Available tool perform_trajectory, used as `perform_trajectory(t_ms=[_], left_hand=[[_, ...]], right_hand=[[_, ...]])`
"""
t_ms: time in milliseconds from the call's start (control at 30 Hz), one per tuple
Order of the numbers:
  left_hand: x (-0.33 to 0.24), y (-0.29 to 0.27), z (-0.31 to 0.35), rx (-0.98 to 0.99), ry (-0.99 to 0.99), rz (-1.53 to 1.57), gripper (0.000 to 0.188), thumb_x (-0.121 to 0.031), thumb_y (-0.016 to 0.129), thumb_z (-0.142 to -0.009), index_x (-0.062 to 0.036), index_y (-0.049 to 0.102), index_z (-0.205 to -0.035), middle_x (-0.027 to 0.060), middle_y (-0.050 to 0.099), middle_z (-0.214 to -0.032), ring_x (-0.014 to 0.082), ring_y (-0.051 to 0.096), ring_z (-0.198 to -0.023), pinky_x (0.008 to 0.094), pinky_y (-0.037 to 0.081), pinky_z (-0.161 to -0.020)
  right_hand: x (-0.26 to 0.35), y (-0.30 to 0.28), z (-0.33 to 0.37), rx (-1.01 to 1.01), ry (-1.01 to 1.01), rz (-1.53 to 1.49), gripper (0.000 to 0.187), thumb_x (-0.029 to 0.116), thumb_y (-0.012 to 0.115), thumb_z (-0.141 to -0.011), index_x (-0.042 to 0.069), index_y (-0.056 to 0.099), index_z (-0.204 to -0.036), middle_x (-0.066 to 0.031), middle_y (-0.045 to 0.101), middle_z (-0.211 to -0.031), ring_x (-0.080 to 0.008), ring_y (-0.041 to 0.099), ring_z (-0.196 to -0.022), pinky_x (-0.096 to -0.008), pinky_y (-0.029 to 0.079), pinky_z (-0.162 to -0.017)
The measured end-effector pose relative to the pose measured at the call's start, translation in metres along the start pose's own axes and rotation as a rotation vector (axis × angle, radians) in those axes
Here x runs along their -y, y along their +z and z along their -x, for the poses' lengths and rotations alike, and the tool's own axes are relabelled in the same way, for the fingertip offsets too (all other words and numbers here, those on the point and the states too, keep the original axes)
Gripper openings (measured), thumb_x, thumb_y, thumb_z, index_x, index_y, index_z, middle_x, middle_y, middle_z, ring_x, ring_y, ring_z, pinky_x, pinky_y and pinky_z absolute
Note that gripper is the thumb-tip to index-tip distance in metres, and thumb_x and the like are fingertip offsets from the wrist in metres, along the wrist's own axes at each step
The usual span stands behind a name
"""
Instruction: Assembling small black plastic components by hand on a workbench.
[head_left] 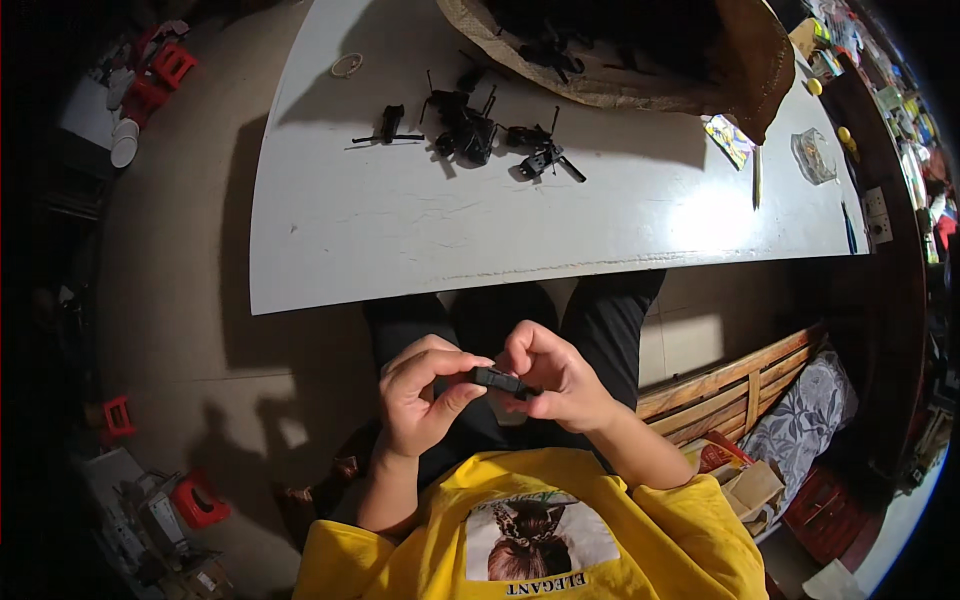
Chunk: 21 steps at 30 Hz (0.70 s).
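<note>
Over my lap, just in front of the table's near edge, both hands hold a small black plastic part [497, 379]. My left hand [418, 390] pinches its left end between thumb and fingers. At the other end, my right hand [563, 383] has its fingers curled round the part, hiding some of it. The part's exact kind cannot be made out. On the white table [360, 230] lies a loose pile of similar black plastic parts [465, 128] with thin arms. One such piece [390, 125] is left of the pile, and a few more [540, 155] are to its right.
A large woven sack [640, 95] with black parts inside lies open at the table's far side. To its right are a colourful packet [728, 140] and a glass ashtray [814, 157]. A wooden bench [740, 390] stands at my right; red stools [198, 498] are at left.
</note>
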<state>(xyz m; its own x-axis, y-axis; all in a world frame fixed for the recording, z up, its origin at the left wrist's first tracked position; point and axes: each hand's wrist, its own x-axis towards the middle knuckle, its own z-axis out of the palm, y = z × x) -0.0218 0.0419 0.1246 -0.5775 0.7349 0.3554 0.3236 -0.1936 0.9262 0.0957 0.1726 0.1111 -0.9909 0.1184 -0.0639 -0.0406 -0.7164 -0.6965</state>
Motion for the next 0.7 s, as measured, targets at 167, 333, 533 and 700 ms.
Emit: perform_trajectory(t_ms=[167,333,533,700], left_hand=[[-0.002,-0.002,-0.002,0.068,0.066,-0.032,0.016,-0.016,0.066,-0.08,-0.0014,0.061,-0.083,0.0053,0.057,-0.071,0.01,0.05,-0.058,0.0198,0.037,-0.05],[-0.004,0.005,0.001,0.143,-0.029,0.028,0.021,-0.02,0.062,-0.084,0.0002,0.06,-0.083,0.0064,0.055,-0.073,0.0105,0.051,-0.056,0.0201,0.041,-0.05],[-0.001,0.019,0.01,0.1,-0.17,0.261,0.031,-0.013,0.071,-0.075,0.0009,0.055,-0.097,0.0087,0.057,-0.09,0.0125,0.056,-0.071,0.0232,0.047,-0.061],[0.0,0.022,0.014,-0.023,-0.204,0.269,0.026,-0.004,0.069,-0.075,0.0033,0.059,-0.098,0.0102,0.057,-0.093,0.0139,0.057,-0.078,0.0235,0.048,-0.065]], right_hand=[[0.004,-0.005,0.002,0.06,0.001,-0.11,0.043,0.03,0.074,-0.074,0.01,0.036,-0.08,-0.0016,0.047,-0.071,-0.0089,0.043,-0.062,-0.0219,0.034,-0.052],[0.011,0.006,0.002,0.022,0.029,0.143,0.023,0.018,0.059,-0.087,0.008,0.039,-0.081,0.0043,0.041,-0.072,-0.0041,0.041,-0.065,-0.0187,0.035,-0.057],[-0.014,0.006,-0.003,-0.451,-0.329,0.478,0.012,0.009,0.051,-0.088,0.006,0.04,-0.084,-0.002,0.048,-0.076,-0.0067,0.044,-0.063,-0.0196,0.038,-0.058],[-0.015,0.012,-0.002,-0.458,-0.421,0.629,0.02,0.019,0.053,-0.089,0.004,0.039,-0.086,-0.0042,0.047,-0.08,-0.0076,0.043,-0.065,-0.0189,0.037,-0.059]])
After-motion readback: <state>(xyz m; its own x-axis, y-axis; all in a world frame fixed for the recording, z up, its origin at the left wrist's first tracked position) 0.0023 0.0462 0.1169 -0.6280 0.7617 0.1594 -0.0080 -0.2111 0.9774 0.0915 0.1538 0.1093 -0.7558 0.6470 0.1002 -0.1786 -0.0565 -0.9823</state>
